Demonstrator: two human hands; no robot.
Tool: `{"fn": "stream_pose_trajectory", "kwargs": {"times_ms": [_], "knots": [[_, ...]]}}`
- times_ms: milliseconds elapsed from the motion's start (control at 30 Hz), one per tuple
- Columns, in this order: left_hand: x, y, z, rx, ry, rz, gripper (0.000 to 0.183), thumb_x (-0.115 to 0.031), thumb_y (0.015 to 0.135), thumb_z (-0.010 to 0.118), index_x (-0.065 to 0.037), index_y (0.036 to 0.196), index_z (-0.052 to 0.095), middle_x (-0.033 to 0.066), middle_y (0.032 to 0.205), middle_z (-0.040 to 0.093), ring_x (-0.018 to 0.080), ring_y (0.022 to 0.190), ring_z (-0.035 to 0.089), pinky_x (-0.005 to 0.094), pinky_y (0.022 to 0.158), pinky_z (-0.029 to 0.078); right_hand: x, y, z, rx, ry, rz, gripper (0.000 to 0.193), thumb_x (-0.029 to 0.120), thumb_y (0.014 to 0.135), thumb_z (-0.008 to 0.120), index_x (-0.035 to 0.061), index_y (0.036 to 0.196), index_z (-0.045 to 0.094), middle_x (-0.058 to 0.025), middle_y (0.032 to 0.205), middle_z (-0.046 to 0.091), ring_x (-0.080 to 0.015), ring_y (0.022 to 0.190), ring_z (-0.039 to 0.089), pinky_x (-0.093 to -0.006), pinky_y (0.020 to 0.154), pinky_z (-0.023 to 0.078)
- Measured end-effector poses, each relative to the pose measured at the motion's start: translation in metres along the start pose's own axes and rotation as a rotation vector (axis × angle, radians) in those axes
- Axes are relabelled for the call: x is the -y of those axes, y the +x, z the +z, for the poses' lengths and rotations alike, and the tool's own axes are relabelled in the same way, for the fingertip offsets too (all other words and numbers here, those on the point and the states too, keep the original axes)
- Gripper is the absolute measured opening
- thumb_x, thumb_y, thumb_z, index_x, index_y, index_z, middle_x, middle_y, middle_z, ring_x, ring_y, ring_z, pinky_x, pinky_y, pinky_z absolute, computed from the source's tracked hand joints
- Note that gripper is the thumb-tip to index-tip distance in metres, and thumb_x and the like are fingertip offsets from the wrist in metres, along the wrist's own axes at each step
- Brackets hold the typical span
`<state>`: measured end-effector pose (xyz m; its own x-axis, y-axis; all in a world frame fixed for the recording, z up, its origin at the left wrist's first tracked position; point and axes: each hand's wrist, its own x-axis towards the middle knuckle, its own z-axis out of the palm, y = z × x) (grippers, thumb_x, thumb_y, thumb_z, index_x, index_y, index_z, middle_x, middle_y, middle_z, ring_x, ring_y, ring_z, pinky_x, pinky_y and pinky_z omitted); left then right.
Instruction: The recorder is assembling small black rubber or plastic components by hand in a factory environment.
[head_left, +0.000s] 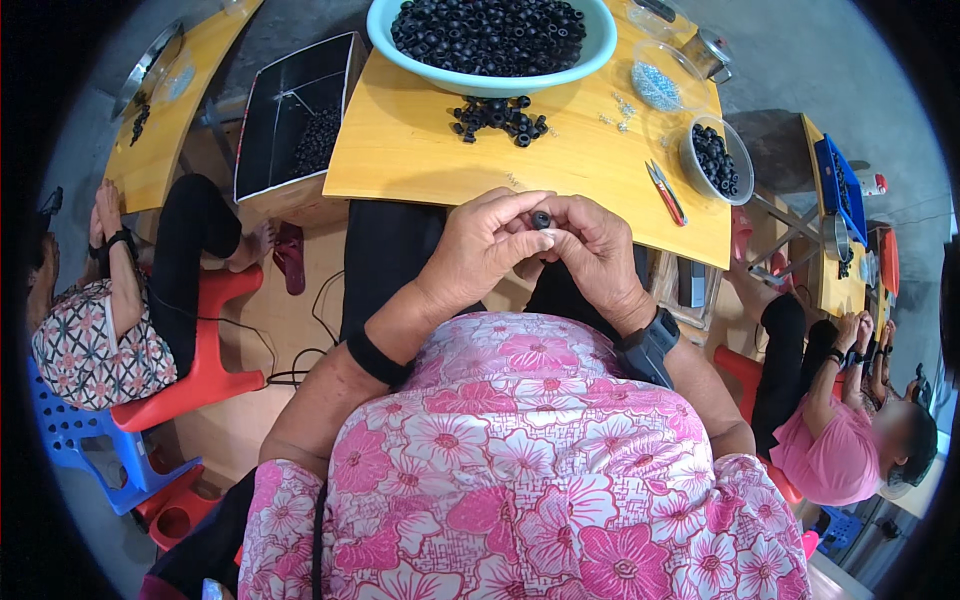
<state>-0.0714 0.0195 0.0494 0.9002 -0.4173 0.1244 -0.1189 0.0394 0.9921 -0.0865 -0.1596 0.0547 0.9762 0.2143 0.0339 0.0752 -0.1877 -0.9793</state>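
Both hands meet in front of me, just off the near edge of the yellow table (400, 140). Between their fingertips sits a small black cylindrical part (541, 219) with a round end facing up. My left hand (485, 245) pinches it with thumb and forefinger. My right hand (595, 255) closes on it from the other side, its lower fingers curled and partly hidden. Beyond the hands lies a loose pile of black ring-like parts (497, 120). A few tiny clear springs (512, 180) rest on the tabletop nearby.
A pale turquoise basin (488, 88) heaped with black parts stands at the back. To the right are red-handled snips (667, 195), a tub of black parts (742, 185), a dish of clear pieces (680, 75) and a metal mug (708, 55). A black-lined box (290, 120) stands left. Other people sit on both sides.
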Motion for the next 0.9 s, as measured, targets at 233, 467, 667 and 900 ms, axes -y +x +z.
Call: {"fn": "stream_pose_trajectory", "kwargs": {"times_ms": [233,467,667,900], "knots": [[0.009,-0.001,0.003,-0.053,0.075,0.065,0.039,-0.013,0.085,0.071,0.001,0.120,0.062,0.0045,0.088,0.060,0.0103,0.078,0.057,0.0231,0.072,0.048,0.000,-0.001,0.002,-0.014,-0.047,-0.035,0.020,-0.001,0.085,0.061,-0.0014,0.105,0.063,-0.0053,0.083,0.059,-0.0097,0.067,0.058,-0.0233,0.062,0.049],[0.010,0.004,0.004,-0.038,0.094,0.105,0.040,-0.012,0.086,0.069,0.002,0.122,0.060,0.0067,0.090,0.061,0.0108,0.075,0.062,0.0234,0.069,0.051,0.004,0.001,-0.008,-0.019,-0.057,-0.018,0.017,0.003,0.085,0.064,-0.0014,0.102,0.064,-0.0063,0.085,0.061,-0.0102,0.071,0.058,-0.0243,0.064,0.049],[0.009,0.000,-0.003,0.004,-0.001,-0.017,0.047,0.000,0.085,0.063,-0.003,0.131,0.056,0.0011,0.095,0.057,0.0060,0.081,0.054,0.0211,0.077,0.046,-0.006,0.024,-0.066,-0.341,-0.391,-0.157,0.017,0.005,0.080,0.070,-0.0013,0.096,0.065,-0.0103,0.083,0.063,-0.0175,0.075,0.061,-0.0284,0.070,0.049],[0.011,0.002,-0.005,0.003,0.159,-0.034,0.035,0.001,0.082,0.063,-0.005,0.116,0.066,0.0019,0.093,0.058,0.0074,0.076,0.052,0.0202,0.070,0.044,-0.001,0.029,-0.179,-0.680,-1.068,-0.149,0.025,0.017,0.077,0.072,0.0038,0.098,0.068,-0.0138,0.084,0.066,-0.0317,0.080,0.064,-0.0386,0.073,0.051]]}}
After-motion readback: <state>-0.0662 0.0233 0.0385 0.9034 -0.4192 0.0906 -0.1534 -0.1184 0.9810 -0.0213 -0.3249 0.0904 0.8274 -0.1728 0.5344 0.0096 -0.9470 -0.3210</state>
